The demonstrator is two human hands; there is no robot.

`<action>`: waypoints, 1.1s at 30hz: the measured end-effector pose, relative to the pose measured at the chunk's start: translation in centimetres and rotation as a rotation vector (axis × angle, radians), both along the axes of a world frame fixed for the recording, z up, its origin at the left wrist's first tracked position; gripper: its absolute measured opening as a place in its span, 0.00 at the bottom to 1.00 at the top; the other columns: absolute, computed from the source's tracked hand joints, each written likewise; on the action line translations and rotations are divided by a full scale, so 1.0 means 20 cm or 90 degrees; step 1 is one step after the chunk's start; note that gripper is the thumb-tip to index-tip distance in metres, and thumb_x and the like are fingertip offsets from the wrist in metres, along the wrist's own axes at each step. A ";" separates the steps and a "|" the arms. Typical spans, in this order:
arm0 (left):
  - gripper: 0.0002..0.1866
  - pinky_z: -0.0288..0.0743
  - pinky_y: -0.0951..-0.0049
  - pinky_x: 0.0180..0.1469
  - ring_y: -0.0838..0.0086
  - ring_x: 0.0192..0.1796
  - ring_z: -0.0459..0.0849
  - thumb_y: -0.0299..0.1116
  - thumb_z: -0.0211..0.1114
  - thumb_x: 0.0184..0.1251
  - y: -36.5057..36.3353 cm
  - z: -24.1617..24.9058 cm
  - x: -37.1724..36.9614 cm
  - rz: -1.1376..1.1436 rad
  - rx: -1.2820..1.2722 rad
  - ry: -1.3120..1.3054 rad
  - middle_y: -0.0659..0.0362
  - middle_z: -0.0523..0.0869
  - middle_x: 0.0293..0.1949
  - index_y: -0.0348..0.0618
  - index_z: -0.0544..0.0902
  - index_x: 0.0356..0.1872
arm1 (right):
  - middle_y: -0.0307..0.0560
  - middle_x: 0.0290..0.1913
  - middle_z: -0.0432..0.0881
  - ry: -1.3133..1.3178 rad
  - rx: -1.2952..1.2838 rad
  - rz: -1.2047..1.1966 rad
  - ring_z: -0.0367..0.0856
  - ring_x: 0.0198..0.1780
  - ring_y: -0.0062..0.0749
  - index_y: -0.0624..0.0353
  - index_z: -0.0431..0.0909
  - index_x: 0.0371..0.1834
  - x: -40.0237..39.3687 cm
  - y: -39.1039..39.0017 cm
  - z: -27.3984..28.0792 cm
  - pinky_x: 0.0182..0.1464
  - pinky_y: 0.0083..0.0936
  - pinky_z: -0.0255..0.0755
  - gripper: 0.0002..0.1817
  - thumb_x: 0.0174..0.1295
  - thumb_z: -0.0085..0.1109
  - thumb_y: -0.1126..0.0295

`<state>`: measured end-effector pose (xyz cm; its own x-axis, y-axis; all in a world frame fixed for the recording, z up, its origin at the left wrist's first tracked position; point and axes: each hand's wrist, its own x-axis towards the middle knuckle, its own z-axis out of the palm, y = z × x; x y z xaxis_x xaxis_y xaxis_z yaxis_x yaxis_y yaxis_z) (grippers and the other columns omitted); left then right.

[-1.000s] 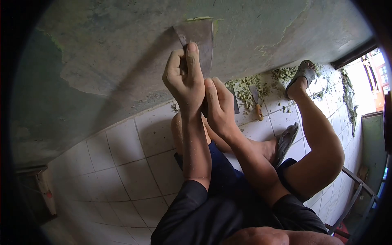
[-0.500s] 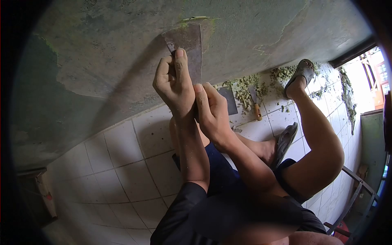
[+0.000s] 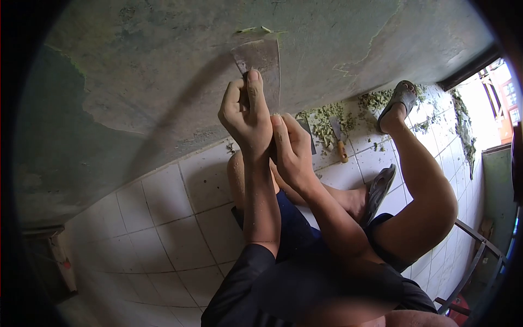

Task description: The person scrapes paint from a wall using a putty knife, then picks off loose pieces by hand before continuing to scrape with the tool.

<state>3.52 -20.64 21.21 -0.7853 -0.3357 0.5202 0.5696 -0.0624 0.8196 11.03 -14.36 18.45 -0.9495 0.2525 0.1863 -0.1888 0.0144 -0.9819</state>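
My left hand (image 3: 248, 111) is wrapped round a wide scraper (image 3: 260, 54), thumb pointing up along it. The thin blade lies close to the green-grey wall (image 3: 174, 60), its long edge towards the right. Just below, my right hand (image 3: 293, 150) is closed, its thumb tip pinching at the blade's lower end; the palm side is hidden. Small loosened paint strips (image 3: 265, 29) cling to the wall above the blade. Fine dust covers my left hand and forearm.
Paint flakes (image 3: 327, 117) litter the white tiled floor (image 3: 163, 201) along the wall. Among them lies a putty knife with a wooden handle (image 3: 342, 151), beside a dark flat plate (image 3: 311, 136) partly behind my right hand. My bent leg and sandalled foot (image 3: 403, 101) stand right; a metal frame (image 3: 479, 240) is lower right.
Both hands and the scraper have shifted right and slightly down in view. The paint strip above the blade now shows as separate pieces.
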 end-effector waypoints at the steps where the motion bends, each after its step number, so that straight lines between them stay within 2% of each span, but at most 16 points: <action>1: 0.19 0.57 0.81 0.24 0.89 0.24 0.66 0.29 0.61 0.80 0.01 -0.01 0.00 -0.002 0.021 -0.007 0.68 0.73 0.21 0.36 0.73 0.23 | 0.40 0.21 0.64 -0.017 -0.012 0.001 0.59 0.31 0.16 0.67 0.70 0.32 0.00 0.01 -0.01 0.29 0.25 0.60 0.19 0.80 0.52 0.63; 4: 0.22 0.54 0.78 0.27 0.88 0.26 0.62 0.33 0.63 0.79 0.03 -0.01 0.02 0.000 0.012 -0.038 0.70 0.70 0.21 0.38 0.71 0.21 | 0.39 0.21 0.64 -0.036 -0.028 0.002 0.59 0.30 0.16 0.67 0.70 0.31 0.01 0.02 0.00 0.28 0.25 0.59 0.20 0.80 0.52 0.63; 15: 0.20 0.55 0.80 0.23 0.90 0.23 0.63 0.30 0.62 0.80 0.02 0.02 -0.06 0.013 -0.043 0.003 0.69 0.71 0.19 0.38 0.70 0.22 | 0.39 0.22 0.65 -0.019 -0.029 0.025 0.60 0.30 0.17 0.69 0.73 0.33 -0.06 0.04 0.04 0.29 0.25 0.59 0.20 0.80 0.51 0.62; 17: 0.21 0.55 0.80 0.23 0.90 0.23 0.63 0.30 0.62 0.79 0.03 0.02 -0.05 0.011 -0.057 -0.001 0.69 0.71 0.19 0.38 0.70 0.22 | 0.40 0.22 0.65 0.024 0.023 0.000 0.61 0.30 0.17 0.68 0.73 0.32 -0.08 0.04 0.03 0.29 0.26 0.60 0.20 0.80 0.51 0.62; 20: 0.21 0.55 0.81 0.23 0.90 0.23 0.63 0.31 0.62 0.79 0.06 0.01 -0.09 0.024 -0.029 0.002 0.70 0.71 0.19 0.38 0.70 0.22 | 0.40 0.21 0.65 -0.024 0.015 0.024 0.61 0.30 0.18 0.68 0.73 0.32 -0.10 0.09 0.04 0.30 0.25 0.61 0.20 0.80 0.51 0.62; 22: 0.18 0.62 0.81 0.27 0.88 0.25 0.71 0.33 0.63 0.79 0.08 0.03 -0.09 0.026 -0.002 0.030 0.68 0.77 0.21 0.36 0.79 0.26 | 0.39 0.21 0.67 -0.011 0.021 0.021 0.62 0.29 0.17 0.68 0.73 0.32 -0.13 0.11 0.05 0.29 0.25 0.61 0.20 0.80 0.52 0.62; 23: 0.16 0.65 0.82 0.28 0.88 0.26 0.73 0.33 0.64 0.79 0.09 0.04 -0.12 0.034 -0.022 0.063 0.67 0.79 0.22 0.35 0.80 0.28 | 0.38 0.21 0.67 0.061 0.039 -0.001 0.62 0.29 0.16 0.67 0.73 0.31 -0.16 0.13 0.06 0.29 0.24 0.61 0.20 0.79 0.52 0.62; 24: 0.15 0.68 0.83 0.29 0.88 0.27 0.76 0.33 0.64 0.78 0.11 0.14 -0.14 0.042 -0.041 0.096 0.66 0.81 0.23 0.34 0.82 0.30 | 0.37 0.21 0.68 0.133 0.056 -0.023 0.62 0.29 0.16 0.66 0.73 0.31 -0.18 0.15 0.12 0.28 0.24 0.61 0.20 0.79 0.53 0.62; 25: 0.15 0.67 0.82 0.29 0.88 0.27 0.75 0.34 0.64 0.78 0.12 0.23 -0.17 0.011 -0.041 0.140 0.65 0.83 0.24 0.32 0.83 0.32 | 0.33 0.22 0.69 0.123 0.006 -0.011 0.63 0.27 0.12 0.65 0.74 0.31 -0.18 0.17 0.24 0.26 0.21 0.60 0.19 0.80 0.53 0.63; 26: 0.16 0.64 0.80 0.26 0.88 0.24 0.72 0.36 0.65 0.78 0.17 0.32 -0.22 0.013 -0.006 0.221 0.68 0.80 0.21 0.35 0.83 0.30 | 0.31 0.22 0.70 0.124 -0.071 0.044 0.64 0.24 0.10 0.63 0.75 0.33 -0.18 0.19 0.36 0.24 0.17 0.59 0.18 0.81 0.51 0.63; 28: 0.21 0.57 0.70 0.22 0.79 0.20 0.63 0.34 0.64 0.78 0.24 0.50 -0.16 0.027 -0.048 0.153 0.65 0.71 0.16 0.36 0.73 0.23 | 0.30 0.22 0.71 0.123 -0.175 0.072 0.65 0.22 0.09 0.62 0.76 0.36 -0.16 0.23 0.47 0.23 0.16 0.58 0.18 0.82 0.48 0.62; 29: 0.19 0.59 0.74 0.23 0.84 0.20 0.66 0.36 0.65 0.78 0.26 0.50 -0.14 -0.004 -0.076 0.166 0.67 0.73 0.16 0.37 0.78 0.25 | 0.29 0.22 0.71 0.143 -0.117 0.004 0.64 0.20 0.11 0.61 0.77 0.38 -0.15 0.24 0.47 0.21 0.17 0.58 0.19 0.83 0.46 0.60; 30: 0.17 0.61 0.78 0.23 0.88 0.21 0.69 0.37 0.66 0.77 0.29 0.46 -0.13 -0.036 -0.104 0.177 0.70 0.76 0.17 0.38 0.82 0.27 | 0.29 0.25 0.73 0.194 -0.085 -0.054 0.65 0.24 0.10 0.62 0.78 0.40 -0.16 0.25 0.39 0.24 0.15 0.59 0.20 0.84 0.43 0.59; 31: 0.18 0.60 0.76 0.21 0.88 0.19 0.68 0.38 0.66 0.77 0.33 0.42 -0.12 -0.032 -0.129 0.181 0.69 0.73 0.14 0.40 0.81 0.25 | 0.30 0.27 0.74 0.195 -0.125 -0.081 0.67 0.27 0.10 0.62 0.78 0.41 -0.15 0.24 0.33 0.27 0.14 0.61 0.20 0.84 0.42 0.59; 33: 0.18 0.61 0.75 0.22 0.86 0.20 0.68 0.37 0.67 0.75 0.37 0.29 -0.11 -0.052 -0.206 0.155 0.67 0.73 0.14 0.39 0.80 0.24 | 0.32 0.33 0.76 0.174 -0.230 -0.149 0.70 0.35 0.11 0.63 0.77 0.43 -0.12 0.19 0.23 0.36 0.14 0.64 0.21 0.84 0.39 0.58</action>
<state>1.31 -13.23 26.92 -0.6436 -0.0663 0.7625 0.7530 0.1235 0.6464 8.72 -10.53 23.05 -0.7889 0.5463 0.2816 -0.4714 -0.2439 -0.8475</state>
